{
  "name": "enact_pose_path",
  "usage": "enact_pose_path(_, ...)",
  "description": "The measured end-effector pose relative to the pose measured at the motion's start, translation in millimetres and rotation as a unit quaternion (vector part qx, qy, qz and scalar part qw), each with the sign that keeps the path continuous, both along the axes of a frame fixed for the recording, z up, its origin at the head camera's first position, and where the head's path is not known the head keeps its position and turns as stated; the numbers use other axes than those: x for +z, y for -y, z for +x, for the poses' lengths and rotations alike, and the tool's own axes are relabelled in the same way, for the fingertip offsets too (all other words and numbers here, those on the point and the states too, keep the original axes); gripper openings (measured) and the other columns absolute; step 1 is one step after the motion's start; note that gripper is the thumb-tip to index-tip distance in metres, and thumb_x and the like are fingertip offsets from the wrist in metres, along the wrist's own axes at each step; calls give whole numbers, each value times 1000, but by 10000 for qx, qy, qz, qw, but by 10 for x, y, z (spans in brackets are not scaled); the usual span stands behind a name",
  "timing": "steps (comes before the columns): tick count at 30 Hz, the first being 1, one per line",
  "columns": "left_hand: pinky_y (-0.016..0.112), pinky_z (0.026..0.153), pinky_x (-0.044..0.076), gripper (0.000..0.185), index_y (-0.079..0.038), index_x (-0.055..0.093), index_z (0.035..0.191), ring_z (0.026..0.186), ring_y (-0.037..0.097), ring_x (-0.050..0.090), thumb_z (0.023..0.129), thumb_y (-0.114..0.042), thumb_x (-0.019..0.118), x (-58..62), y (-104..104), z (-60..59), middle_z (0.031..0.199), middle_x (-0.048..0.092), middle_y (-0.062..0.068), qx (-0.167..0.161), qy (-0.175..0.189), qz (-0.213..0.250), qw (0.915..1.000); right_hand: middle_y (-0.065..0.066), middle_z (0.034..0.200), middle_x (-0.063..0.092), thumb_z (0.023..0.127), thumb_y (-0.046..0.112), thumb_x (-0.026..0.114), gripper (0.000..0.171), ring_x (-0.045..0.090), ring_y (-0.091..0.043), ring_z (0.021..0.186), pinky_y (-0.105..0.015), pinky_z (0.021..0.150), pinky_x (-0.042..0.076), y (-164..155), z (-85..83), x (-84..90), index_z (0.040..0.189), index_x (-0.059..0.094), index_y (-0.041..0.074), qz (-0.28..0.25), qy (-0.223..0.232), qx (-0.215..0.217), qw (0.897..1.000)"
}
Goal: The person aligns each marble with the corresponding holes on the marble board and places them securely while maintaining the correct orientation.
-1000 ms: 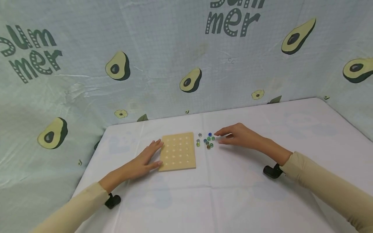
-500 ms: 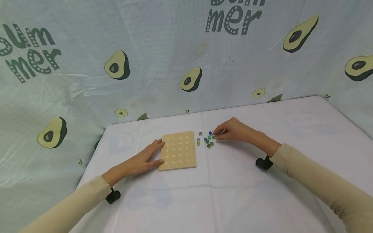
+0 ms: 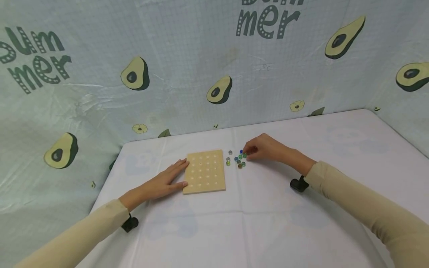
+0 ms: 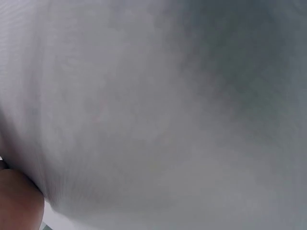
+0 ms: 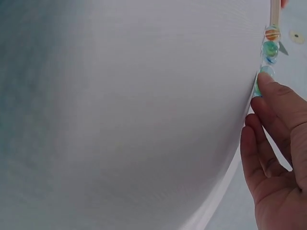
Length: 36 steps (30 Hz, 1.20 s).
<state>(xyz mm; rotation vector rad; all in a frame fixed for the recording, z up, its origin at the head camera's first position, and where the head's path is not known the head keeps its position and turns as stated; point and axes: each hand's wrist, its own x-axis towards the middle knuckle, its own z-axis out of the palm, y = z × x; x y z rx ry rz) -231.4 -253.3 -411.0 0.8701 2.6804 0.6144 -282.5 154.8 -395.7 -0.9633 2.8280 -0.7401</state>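
A square wooden board [image 3: 207,172] with rows of small round hollows lies on the table. My left hand [image 3: 164,183] rests along its left edge, fingers spread and fairly straight; the left wrist view shows just a bit of skin [image 4: 19,201]. Right of the board lies a loose group of glass marbles, among them a yellow-green marble [image 3: 228,163], a brown one [image 3: 240,166] and a clear one [image 3: 230,152]. At the group's right side my right hand [image 3: 264,148] has thumb and index finger around a green marble [image 5: 259,88]. A blue marble [image 3: 241,152] sits beside those fingertips.
A white cloth [image 3: 214,230] covers the table, and its back edge meets a hanging sheet [image 3: 181,104] printed with avocados. Black wrist cameras sit under both cuffs, the left camera [image 3: 130,224] and the right camera [image 3: 299,184].
My right hand has moved left and slightly away from me to the marbles, its thumb and index finger closing around a green one. My left hand has stayed on the board's edge.
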Motion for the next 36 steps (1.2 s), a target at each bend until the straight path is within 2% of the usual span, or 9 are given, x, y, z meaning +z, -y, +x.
enact_pose_path(7,62,122,17,82,-16,21,164,157,31,10,100,-50,60,4,1,-5,170,15,6,53,33,-10,10000,7,84,73,86,14,83,11,62,-9,77,-25,72,55,49,-21,10,97,80,12,28,-129,87,9999)
enact_pose_path(13,63,122,18,83,-15,23,164,156,33,11,100,-50,61,-24,4,-3,170,17,7,32,-63,25,10000,9,86,74,88,16,82,10,64,-8,79,-25,73,56,37,-8,12,97,80,16,-14,-142,22,9999)
enact_pose_path(20,61,122,18,83,-16,23,164,157,31,11,99,-52,61,-19,10,0,170,16,5,61,-38,-24,10000,5,91,78,88,15,82,12,72,-7,83,-25,74,60,9,-4,86,100,82,13,-349,-145,156,9992)
enact_pose_path(36,62,123,16,82,-16,22,164,156,34,11,100,-51,60,-8,22,-13,170,15,8,-37,-59,-99,9999,1,96,79,87,16,83,19,73,-5,83,-21,71,59,174,-98,158,104,83,10,-735,-432,610,9945)
